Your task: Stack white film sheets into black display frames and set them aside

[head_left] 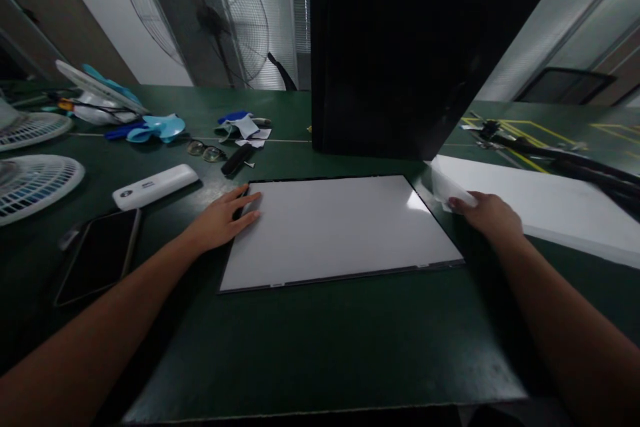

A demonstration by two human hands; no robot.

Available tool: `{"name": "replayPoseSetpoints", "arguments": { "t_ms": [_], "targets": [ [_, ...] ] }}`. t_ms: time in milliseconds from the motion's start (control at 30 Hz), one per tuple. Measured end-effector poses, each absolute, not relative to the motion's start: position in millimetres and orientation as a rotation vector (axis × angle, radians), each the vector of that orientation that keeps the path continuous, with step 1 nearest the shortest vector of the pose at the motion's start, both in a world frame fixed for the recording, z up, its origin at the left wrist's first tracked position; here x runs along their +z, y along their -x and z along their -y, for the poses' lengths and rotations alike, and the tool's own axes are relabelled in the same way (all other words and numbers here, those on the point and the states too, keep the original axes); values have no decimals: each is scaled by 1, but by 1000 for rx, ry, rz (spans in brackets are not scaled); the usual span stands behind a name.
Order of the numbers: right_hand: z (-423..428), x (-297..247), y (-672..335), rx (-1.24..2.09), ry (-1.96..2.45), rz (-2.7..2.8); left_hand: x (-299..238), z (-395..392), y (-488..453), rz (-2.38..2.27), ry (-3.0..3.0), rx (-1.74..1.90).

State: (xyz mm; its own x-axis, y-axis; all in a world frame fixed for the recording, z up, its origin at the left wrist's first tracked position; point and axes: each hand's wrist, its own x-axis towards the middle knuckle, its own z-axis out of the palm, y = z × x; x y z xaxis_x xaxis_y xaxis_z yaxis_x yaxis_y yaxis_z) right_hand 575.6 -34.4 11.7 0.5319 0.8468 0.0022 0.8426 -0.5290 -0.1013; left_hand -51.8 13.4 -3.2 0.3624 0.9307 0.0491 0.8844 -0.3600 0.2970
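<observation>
A flat panel with a white face and thin dark edges [330,233] lies on the green table [320,353] in front of me. My left hand [225,217] rests on its left edge, fingers spread over the white face. Just beyond the right edge, my right hand [487,213] pinches a crumpled, translucent white sheet [450,187]. Behind that hand, large white sheets [555,203] lie on the table to the right. The right hand's thumb and fingertips are partly hidden by the sheet.
A tall black panel [400,47] stands behind the white-faced one. To the left are a phone [100,257], a white power bank [155,187], glasses [206,151], a black object [237,159], blue fan blades [157,128] and a fan grille [40,183]. Behind stands a large fan [215,20].
</observation>
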Motion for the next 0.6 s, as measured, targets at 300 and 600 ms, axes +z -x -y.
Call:
{"name": "replayPoseSetpoints", "arguments": {
  "t_ms": [300, 600],
  "targets": [
    [60, 42, -506, -172, 2389, 1848, -3, -13, 53, -1626, -2418, 324],
    [100, 28, -394, 26, 1371, 2682, -3, -11, 54, -1611, -2419, 300]
  ]
}}
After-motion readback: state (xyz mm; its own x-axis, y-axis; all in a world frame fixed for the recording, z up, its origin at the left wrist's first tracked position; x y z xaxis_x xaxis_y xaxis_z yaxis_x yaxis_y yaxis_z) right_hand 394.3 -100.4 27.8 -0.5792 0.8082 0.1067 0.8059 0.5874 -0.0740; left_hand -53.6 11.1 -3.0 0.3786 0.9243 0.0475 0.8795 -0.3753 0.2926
